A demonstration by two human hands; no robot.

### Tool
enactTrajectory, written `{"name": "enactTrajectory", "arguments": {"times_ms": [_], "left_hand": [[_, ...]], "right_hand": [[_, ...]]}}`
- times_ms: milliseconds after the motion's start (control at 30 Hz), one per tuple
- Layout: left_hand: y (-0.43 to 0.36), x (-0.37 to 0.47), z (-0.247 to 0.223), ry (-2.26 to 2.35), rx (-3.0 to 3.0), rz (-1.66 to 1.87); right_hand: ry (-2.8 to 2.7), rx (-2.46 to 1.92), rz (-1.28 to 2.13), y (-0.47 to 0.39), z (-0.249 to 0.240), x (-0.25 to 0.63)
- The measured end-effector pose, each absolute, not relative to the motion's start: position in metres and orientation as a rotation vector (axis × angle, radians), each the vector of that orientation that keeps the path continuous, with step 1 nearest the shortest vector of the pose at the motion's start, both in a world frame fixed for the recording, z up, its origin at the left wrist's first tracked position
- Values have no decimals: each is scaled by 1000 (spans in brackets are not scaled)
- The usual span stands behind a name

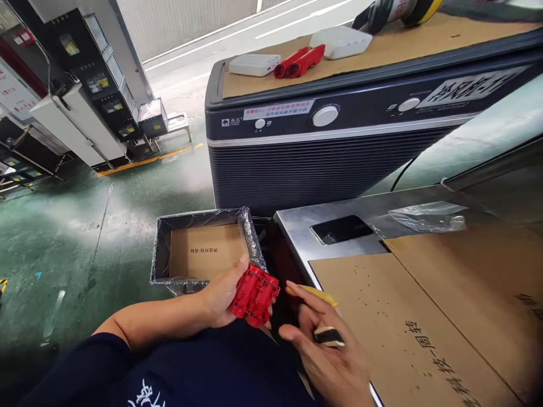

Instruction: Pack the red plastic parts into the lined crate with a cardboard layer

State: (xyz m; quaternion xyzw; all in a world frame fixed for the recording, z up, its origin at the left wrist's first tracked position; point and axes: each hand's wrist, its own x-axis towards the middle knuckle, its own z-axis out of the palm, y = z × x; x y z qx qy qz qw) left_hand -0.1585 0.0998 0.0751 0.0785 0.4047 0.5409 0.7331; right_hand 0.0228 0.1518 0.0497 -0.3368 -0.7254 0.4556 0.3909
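Observation:
My left hand (223,297) is closed around a red moulded plastic part (255,295) with ribbed, tube-like sections, held in front of my body. To its right is my right hand (328,353), apart from the red part, with thumb and index finger spread and the other fingers curled. A small dark object with a pale edge (329,336) is tucked in its palm; its kind is not clear. Behind the index finger shows a yellow strip (320,295), partly hidden. Beyond my left hand stands a plastic-lined crate (250,237) with a cardboard sheet (206,249) inside.
On the right, a metal table (297,220) bears cardboard (373,305) with dark specks, a phone (341,229) and a clear plastic bag (426,217). Ahead stands a dark air cooler (292,169), topped with red parts (300,61) and white cases (254,64). Stacked bins (102,85) stand far left.

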Motion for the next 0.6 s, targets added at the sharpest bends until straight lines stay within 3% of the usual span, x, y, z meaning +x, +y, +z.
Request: {"name": "enactTrajectory", "arguments": {"times_ms": [300, 600], "left_hand": [[88, -174, 87, 1164, 1505, 1260], [100, -181, 71, 1096, 2082, 1240]], "right_hand": [[-1910, -710, 822, 147, 87, 29], [-1896, -870, 937, 146, 97, 37]]}}
